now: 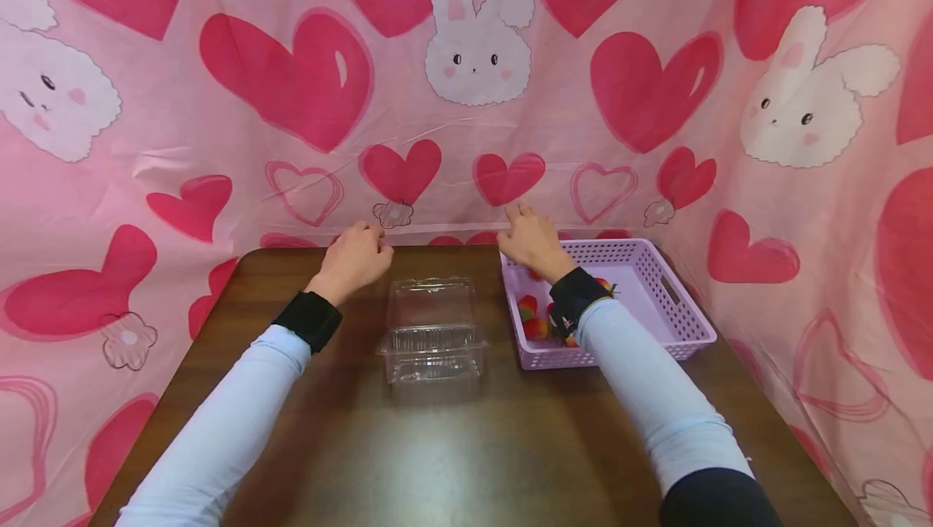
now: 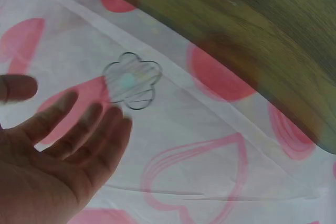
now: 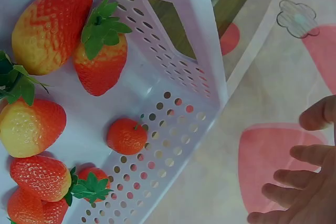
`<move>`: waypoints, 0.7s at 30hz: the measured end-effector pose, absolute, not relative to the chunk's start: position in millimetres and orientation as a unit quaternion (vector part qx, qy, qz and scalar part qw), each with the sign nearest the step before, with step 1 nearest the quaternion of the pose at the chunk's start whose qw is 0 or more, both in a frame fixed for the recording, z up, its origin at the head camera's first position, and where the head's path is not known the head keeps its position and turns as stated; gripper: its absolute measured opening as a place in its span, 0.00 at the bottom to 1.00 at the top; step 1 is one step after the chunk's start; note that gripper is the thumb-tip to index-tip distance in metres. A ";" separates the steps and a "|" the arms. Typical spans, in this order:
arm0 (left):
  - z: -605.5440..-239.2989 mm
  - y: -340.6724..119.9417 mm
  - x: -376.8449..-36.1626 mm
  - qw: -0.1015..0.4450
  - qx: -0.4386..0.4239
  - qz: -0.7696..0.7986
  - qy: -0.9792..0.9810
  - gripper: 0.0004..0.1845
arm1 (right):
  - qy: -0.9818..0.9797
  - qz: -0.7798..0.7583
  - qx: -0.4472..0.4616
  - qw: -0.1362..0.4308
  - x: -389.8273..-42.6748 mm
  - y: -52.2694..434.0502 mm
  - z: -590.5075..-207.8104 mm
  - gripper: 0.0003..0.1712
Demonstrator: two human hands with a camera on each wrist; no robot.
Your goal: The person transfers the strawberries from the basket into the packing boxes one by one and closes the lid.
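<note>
A big pink cloth (image 1: 466,146) with printed red hearts and white rabbits hangs behind and on both sides of the dark brown wooden desk (image 1: 466,446), which has a smooth, slightly shiny top. On the right part of the desk stands a lilac plastic basket (image 1: 678,300), rectangular, with many small holes in its walls and a handle opening. Inside it lie several strawberries (image 3: 50,24), red with yellow patches, dotted skin and green leaves; the right forearm covers some of them in the head view. At the middle of the desk stands a clear plastic clamshell box (image 1: 433,333) with ribbed walls, closed, well apart from both hands. The left hand (image 1: 355,256) is at the far edge of the desk, its fingers (image 2: 84,129) relaxed and slightly spread, holding nothing. The right hand (image 1: 530,240) is above the far left corner of the basket, fingers (image 3: 310,153) loosely bent and apart, holding nothing. No writing can be read anywhere.
</note>
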State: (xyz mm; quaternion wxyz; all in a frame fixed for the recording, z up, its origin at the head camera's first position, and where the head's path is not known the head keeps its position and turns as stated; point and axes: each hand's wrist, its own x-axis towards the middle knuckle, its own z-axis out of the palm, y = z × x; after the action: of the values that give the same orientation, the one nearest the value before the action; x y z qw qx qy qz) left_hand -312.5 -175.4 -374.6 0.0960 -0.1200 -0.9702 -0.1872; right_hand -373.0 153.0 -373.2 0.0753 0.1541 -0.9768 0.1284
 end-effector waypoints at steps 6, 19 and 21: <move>-379.4 -178.2 -287.0 0.053 -0.131 -0.247 -0.959 0.10 | -0.973 0.157 0.156 0.071 -365.0 163.4 -370.3 0.34; -404.8 -185.0 -221.6 -0.038 -0.132 -0.318 -0.938 0.08 | -0.976 0.161 0.145 -0.002 -340.6 184.9 -374.5 0.28; -408.2 -182.9 -215.5 -0.038 -0.130 -0.322 -0.937 0.07 | -0.978 0.149 0.144 -0.009 -337.3 187.5 -377.7 0.26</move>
State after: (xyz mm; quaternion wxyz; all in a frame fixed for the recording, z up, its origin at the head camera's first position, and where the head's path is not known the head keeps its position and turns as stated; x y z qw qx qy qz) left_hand -215.5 -182.9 -408.2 -0.0385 -0.1302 -0.9369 -0.3221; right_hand -337.3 187.5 -377.7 -0.0090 0.1441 -0.9782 0.1492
